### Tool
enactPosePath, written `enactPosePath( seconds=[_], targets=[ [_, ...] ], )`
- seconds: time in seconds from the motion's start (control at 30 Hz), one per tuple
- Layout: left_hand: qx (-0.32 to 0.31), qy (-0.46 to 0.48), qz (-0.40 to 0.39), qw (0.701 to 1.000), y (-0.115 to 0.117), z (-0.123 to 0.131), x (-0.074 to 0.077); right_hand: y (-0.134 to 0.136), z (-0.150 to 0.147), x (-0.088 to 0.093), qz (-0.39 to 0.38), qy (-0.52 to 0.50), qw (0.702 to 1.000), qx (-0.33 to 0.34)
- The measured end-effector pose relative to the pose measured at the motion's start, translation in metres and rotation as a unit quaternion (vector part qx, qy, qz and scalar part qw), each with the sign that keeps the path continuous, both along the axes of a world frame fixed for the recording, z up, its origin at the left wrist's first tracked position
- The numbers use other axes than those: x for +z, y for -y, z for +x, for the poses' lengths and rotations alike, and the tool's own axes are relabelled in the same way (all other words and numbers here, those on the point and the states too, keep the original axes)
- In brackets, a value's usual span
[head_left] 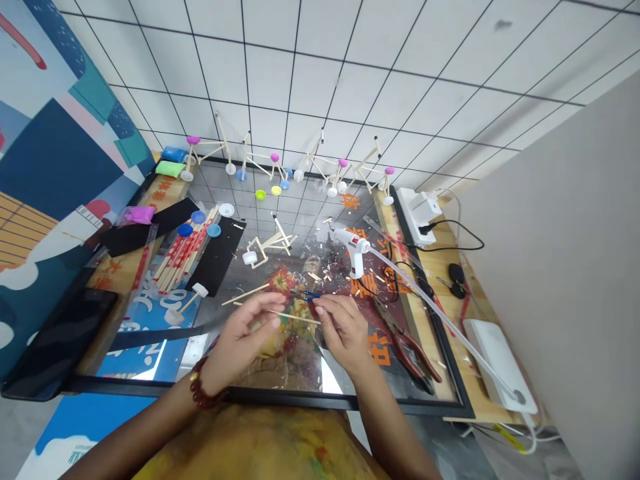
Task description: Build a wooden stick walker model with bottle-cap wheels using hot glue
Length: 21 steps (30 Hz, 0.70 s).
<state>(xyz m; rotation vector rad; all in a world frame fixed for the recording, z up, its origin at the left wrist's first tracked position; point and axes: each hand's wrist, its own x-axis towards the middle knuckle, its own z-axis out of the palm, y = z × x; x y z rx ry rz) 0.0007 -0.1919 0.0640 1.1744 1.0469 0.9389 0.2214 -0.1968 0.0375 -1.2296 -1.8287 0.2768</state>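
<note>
My right hand (344, 328) is closed, thumb against fingers, on a small blue-handled tool (311, 295) whose metal end points left; its exact kind is too small to make out. Facing it, my left hand (250, 333) has its fingers curved around a thin wooden stick (300, 318), which runs between thumb and fingers toward the right hand. How firmly it is gripped is partly hidden. Another wooden stick (245, 295) lies just beyond the left hand. Farther away is a stick frame (270, 247) with a white cap on it.
Several stick frames with caps (310, 163) line the wall. A white glue gun (354, 250) stands amid wood scraps. Red-handled pliers (407, 347) lie right, near a power strip (419, 217). At left are bundled sticks (185, 257), black strips (217, 257) and a phone (60, 340).
</note>
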Motion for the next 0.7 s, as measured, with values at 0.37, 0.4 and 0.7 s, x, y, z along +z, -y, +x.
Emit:
enactPosePath(
  seconds=[0.37, 0.4, 0.7],
  targets=[
    [0.052, -0.363, 0.386, 0.846, -0.008, -0.059, -0.018, 0.007, 0.015, -0.023, -0.022, 0.046, 0.998, -0.034],
    [0.056, -0.372, 0.395, 0.838, -0.009, -0.059, -0.019, 0.006, 0.016, -0.024, -0.024, 0.048, 0.998, -0.036],
    [0.067, -0.389, 0.411, 0.821, -0.016, -0.057, -0.021, 0.007, 0.015, -0.026, -0.03, 0.073, 0.996, -0.029]
  ],
)
